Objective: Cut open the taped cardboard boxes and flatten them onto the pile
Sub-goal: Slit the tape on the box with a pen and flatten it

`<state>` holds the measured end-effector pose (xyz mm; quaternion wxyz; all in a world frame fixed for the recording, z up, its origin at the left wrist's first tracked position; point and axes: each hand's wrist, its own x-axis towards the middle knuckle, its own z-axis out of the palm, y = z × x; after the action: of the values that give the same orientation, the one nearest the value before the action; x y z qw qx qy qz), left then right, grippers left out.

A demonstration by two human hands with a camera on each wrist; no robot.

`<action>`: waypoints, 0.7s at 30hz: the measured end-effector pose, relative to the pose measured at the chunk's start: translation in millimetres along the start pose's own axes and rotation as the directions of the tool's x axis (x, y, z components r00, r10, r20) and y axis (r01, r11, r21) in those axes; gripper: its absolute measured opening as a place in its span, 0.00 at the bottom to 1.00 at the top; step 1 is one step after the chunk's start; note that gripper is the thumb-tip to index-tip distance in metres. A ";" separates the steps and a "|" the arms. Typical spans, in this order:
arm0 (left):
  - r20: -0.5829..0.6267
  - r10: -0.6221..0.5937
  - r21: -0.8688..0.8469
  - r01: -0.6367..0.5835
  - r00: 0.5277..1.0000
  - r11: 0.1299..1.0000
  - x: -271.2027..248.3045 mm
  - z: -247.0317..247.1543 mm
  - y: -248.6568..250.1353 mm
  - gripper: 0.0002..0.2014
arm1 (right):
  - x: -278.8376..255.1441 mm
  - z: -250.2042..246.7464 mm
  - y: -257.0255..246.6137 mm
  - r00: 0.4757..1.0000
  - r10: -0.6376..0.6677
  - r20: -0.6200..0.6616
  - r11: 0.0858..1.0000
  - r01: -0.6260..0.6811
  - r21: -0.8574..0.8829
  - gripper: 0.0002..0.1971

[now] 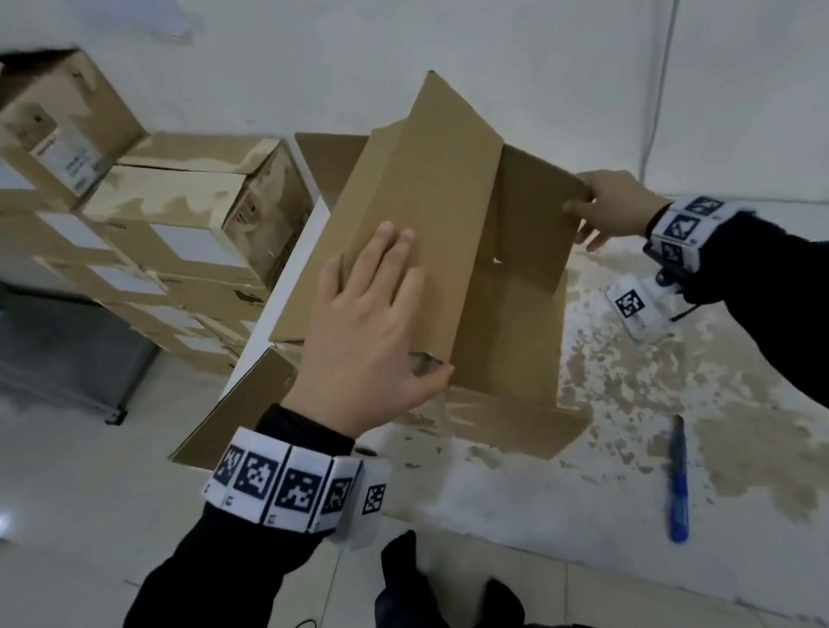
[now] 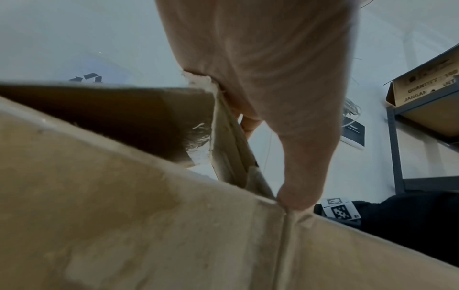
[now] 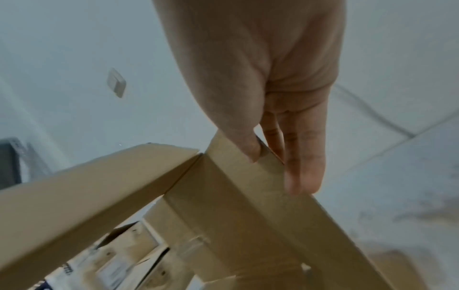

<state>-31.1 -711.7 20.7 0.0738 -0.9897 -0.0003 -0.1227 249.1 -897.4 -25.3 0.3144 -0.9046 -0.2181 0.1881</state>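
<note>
The left hand [image 1: 358,340] presses flat-fingered on the opened brown cardboard box [image 1: 435,218]; the right hand [image 1: 614,205] pinches its far flap

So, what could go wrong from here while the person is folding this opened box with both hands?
1. The right hand only pinches the edge of one flap of the opened box; the flap could slip or tear.
2. The blue cutter lies on the floor near the person's feet; stepping on it seems possible.
3. The left hand presses a panel near a raw edge, which might scrape the skin.
</note>
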 end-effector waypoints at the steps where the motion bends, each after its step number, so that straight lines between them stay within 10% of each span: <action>1: -0.001 0.002 0.002 -0.002 1.000 1.000 0.0 0.6 -0.4 0.38 | 3.9 -5.9 2.1 1.000 0.016 -0.022 1.000 -0.017 -0.011 0.13; 8: -0.053 0.037 -0.016 -0.038 0.998 0.999 8.4 7.1 -2.0 0.38 | -39.0 -2.7 7.9 0.985 0.090 -0.147 0.914 -0.023 0.405 0.21; 14: -0.020 0.082 -0.025 -0.083 0.996 0.996 47.8 23.0 -5.5 0.37 | -171.3 79.9 45.5 0.950 -0.126 0.285 0.723 -0.108 0.683 0.23; 17: 0.005 0.122 -0.070 -0.121 0.993 0.990 82.9 40.5 -10.8 0.39 | -179.0 121.5 29.2 0.999 -0.035 0.014 0.690 0.014 0.723 0.17; 21: 0.094 0.285 -0.027 -0.284 0.954 0.958 123.0 78.6 -19.4 0.47 | -163.3 146.6 16.1 0.911 0.245 -0.331 0.678 0.084 0.731 0.08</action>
<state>106.9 -683.2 -22.0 0.0839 -0.9847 0.1396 -0.0625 47.4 -921.2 -109.8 0.6778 -0.7304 -0.0140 0.0829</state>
